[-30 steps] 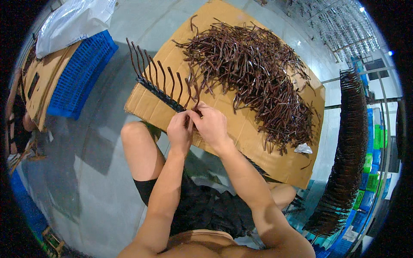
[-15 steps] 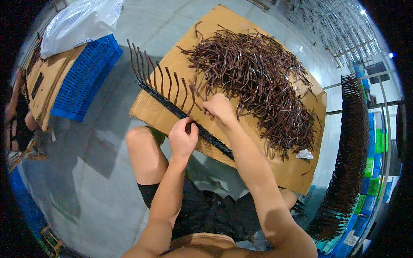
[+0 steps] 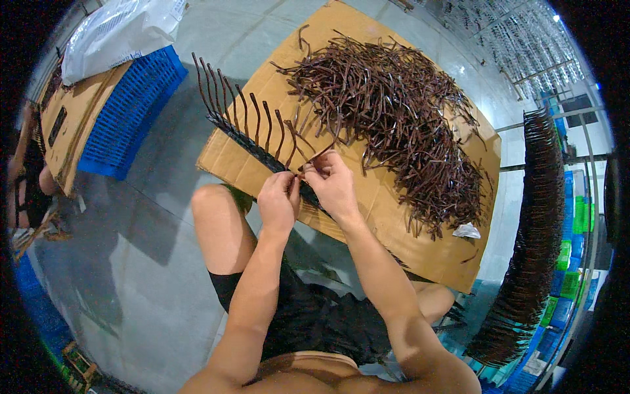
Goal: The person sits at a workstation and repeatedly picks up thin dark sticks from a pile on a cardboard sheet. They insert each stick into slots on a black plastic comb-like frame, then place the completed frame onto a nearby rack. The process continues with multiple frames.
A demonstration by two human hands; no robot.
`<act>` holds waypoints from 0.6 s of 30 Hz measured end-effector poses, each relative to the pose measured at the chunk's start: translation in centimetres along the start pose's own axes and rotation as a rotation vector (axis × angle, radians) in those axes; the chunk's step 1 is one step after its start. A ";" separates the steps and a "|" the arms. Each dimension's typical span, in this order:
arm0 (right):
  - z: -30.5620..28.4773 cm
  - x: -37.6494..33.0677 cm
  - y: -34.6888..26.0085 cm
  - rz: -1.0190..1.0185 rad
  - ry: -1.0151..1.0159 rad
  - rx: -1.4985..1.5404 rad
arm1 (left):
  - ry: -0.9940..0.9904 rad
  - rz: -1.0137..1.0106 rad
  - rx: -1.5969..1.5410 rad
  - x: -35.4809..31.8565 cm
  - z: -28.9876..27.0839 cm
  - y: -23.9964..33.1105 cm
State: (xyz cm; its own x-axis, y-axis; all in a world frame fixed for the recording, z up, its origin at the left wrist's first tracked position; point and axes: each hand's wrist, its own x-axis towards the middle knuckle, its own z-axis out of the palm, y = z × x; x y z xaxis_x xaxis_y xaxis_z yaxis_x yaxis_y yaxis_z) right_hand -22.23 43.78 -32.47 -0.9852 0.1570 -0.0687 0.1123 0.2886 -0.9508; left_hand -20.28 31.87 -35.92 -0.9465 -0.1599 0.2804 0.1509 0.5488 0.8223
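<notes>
Starting at the far left, a cardboard box (image 3: 72, 131) sits beside a blue plastic crate (image 3: 131, 111), with a white plastic bag (image 3: 118, 29) lying on top of them, all on the grey floor (image 3: 131, 262). Next over is a dark strip (image 3: 256, 146) with a row of curved brown pieces standing up out of it like comb teeth, lying along the near-left edge of a big cardboard sheet (image 3: 394, 217). Person's sitting on the floor, bare knee (image 3: 213, 210) up just below that edge. Left hand (image 3: 279, 200) is pinched shut on the strip right where the row of teeth ends, fingers curled over it. Right hand (image 3: 333, 184) is touching it, basically thumb to thumb, closed on one thin brown piece (image 3: 321, 154) whose free end pokes up toward the pile. So the piece being handled is right at the strip, between both hands. Further right, a loose pile of brown curved pieces (image 3: 394, 118) covers most of the sheet, with a small white scrap (image 3: 467, 230) near its lower right. Way over on the right stands a tall rack (image 3: 535, 243) packed with filled strips, and blue and green bins (image 3: 571, 249) just behind it.
</notes>
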 end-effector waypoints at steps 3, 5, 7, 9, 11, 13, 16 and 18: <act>-0.2 -0.5 0.1 -0.070 0.011 -0.047 | -0.012 0.022 0.008 0.0 -0.1 0.1; -0.4 -0.8 0.3 -0.092 0.007 -0.039 | -0.024 0.036 0.010 0.0 -0.1 0.3; -0.3 -1.1 -0.5 -0.121 -0.002 -0.105 | -0.021 0.021 -0.014 -0.1 0.0 0.2; -0.1 -1.2 -0.9 -0.226 -0.007 -0.326 | 0.000 0.061 0.010 -0.1 -0.1 0.0; -0.3 -0.6 -1.4 -0.182 -0.137 -0.383 | -0.014 0.002 0.025 -0.2 0.1 -0.7; -1.4 0.9 -1.5 -0.138 -0.334 -0.295 | 0.042 0.034 0.074 -0.2 0.0 -0.8; -2.7 5.1 -1.8 -0.175 -0.333 -0.480 | -0.013 -0.165 0.045 0.4 -0.7 0.1; -0.5 8.1 -1.7 -0.106 -0.169 -0.513 | -0.016 -0.157 0.059 0.5 -0.8 -0.1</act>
State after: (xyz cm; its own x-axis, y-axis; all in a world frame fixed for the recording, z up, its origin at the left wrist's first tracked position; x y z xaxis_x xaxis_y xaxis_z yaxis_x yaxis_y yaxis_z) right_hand -30.34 45.00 -31.31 -0.9969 -0.0397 -0.0678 0.0180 0.7249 -0.6886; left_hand -20.49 31.08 -35.44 -0.9617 -0.2345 0.1420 -0.0162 0.5657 0.8245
